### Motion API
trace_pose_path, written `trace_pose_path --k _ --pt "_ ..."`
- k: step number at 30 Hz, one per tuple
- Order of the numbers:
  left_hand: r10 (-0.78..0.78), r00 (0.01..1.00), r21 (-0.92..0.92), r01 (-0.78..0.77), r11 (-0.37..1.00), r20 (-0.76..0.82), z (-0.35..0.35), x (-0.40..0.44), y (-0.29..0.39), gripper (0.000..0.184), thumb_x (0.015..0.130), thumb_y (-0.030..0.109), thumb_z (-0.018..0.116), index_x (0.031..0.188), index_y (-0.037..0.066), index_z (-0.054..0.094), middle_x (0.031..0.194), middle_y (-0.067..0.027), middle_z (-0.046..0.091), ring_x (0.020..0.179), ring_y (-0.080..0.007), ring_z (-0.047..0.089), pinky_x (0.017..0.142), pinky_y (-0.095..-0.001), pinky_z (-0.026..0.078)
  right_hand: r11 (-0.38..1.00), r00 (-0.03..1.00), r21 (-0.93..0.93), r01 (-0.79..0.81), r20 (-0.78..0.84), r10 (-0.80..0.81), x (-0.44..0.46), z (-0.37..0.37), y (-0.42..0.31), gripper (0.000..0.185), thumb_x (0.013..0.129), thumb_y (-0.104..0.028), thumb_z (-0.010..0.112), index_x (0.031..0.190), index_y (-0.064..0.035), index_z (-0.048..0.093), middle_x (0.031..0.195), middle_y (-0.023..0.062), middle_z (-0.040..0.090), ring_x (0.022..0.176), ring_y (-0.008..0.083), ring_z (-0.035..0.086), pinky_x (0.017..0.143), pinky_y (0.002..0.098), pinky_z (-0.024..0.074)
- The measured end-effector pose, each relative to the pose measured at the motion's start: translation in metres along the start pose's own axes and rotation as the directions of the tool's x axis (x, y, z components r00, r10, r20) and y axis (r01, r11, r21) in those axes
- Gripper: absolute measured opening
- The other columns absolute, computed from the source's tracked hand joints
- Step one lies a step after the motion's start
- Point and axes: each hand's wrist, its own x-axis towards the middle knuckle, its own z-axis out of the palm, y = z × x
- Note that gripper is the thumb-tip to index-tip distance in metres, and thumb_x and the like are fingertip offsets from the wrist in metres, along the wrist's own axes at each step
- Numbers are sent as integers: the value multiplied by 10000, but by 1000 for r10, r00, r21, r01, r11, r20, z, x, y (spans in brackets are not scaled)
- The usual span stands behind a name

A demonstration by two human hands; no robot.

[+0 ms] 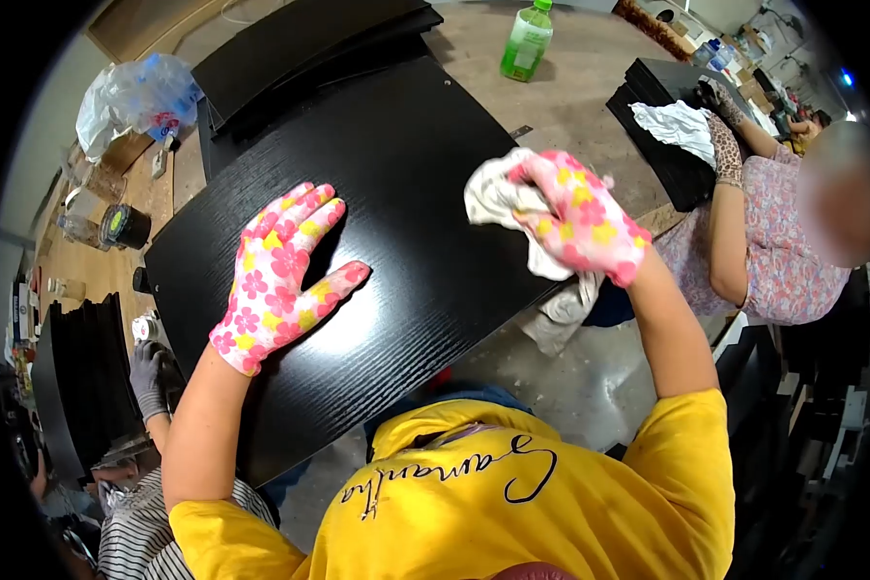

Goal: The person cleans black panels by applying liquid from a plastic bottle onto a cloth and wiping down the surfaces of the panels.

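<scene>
Rests the left hand (278,275) palm down on a black board (387,174), with the fingers lightly parted and the thumb held out to the side. Grips a crumpled white cloth (498,198) in the right hand (585,217), with the fingers curled around it, at the board's right edge. Wears flowered gloves (261,314) of pink, yellow and white on both. Has a greyish rag (563,314) hanging just below the right hand; cannot tell whether joined to the cloth above. Keeps the board lying flat, turned at an angle, in front of a yellow shirt (638,527).

Faces, at the board's far side, a stack of black panels (300,53). Shows farther out, on a wooden surface (594,87), an upright bottle (527,43) of green liquid; to the left, a plastic bag (130,101) and, nearer, a dark jar (126,227). Has on the right a co-worker (783,242) in a flowered top, with patterned gloves (726,150) at a white rag (675,129) on a dark pile (652,179). Has on the left another person's grey glove (148,382), beside upright black sheets (87,372).
</scene>
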Motion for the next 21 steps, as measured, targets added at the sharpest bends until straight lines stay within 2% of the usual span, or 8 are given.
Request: trace_pose_path --k 6,8,10,11,16,18,20,21 --pt "-34 999 11 34 999 28 0 1 4 571 803 332 754 1262 31 597 1365 -164 548 1306 -363 466 1097 -458 353 994 991 -102 -39 -129 26 16 11 -6 349 851 -173 621 1178 -79 544 1158 183 574 1150 376 507 944 495 430" --pt "26 1000 -54 -26 998 1 0 0 -3 572 800 337 758 1257 33 599 1362 -165 550 1303 -365 469 1094 -462 355 991 984 -100 94 -142 -108 -14 12 2 408 801 -96 645 1192 -49 535 1124 198 566 1085 401 526 927 455 439" --pt "22 1000 -88 -23 996 -5 2 1 -6 569 799 337 759 1254 35 600 1362 -163 550 1306 -365 467 1097 -465 351 992 993 -117 46 -99 -57 -25 9 -5 438 794 -96 654 1211 -50 529 1138 198 568 1112 399 523 944 457 438" --pt "-1 1000 -48 1 999 6 1 2 -4 572 799 337 759 1258 34 598 1364 -160 549 1307 -365 465 1099 -463 348 994 993 -108 12 -117 -24 -17 9 -5 367 836 -176 636 1175 -67 549 1193 180 559 1157 371 517 977 467 434" --pt "-30 999 2 30 1000 32 0 4 1 620 816 437 727 1261 23 605 1377 -172 538 1327 -356 443 1105 -459 336 985 975 -110 -136 -191 113 62 14 2 244 879 -183 599 1073 -47 542 1080 215 609 1041 405 573 895 475 469" --pt "-44 998 -24 45 999 33 3 1 1 612 827 447 714 1258 25 610 1386 -166 533 1337 -347 434 1115 -454 317 991 963 -120 -61 -267 26 31 17 -2 258 886 -182 593 1097 -42 541 1097 215 590 1048 397 563 889 471 478" --pt "-43 998 -20 44 999 42 2 1 1 611 830 448 712 1261 27 608 1392 -165 528 1340 -344 433 1114 -455 317 954 940 -261 146 -263 -215 -30 24 -5 418 819 -181 656 1202 -47 551 1155 204 566 1115 408 529 951 485 446" --pt "-16 1000 -40 17 999 22 2 0 -2 611 826 442 719 1262 29 607 1389 -162 530 1335 -344 438 1110 -458 323 981 965 -148 130 -208 -159 -47 19 -20 400 805 -162 671 1170 -35 569 1148 209 571 1094 411 544 937 483 460"
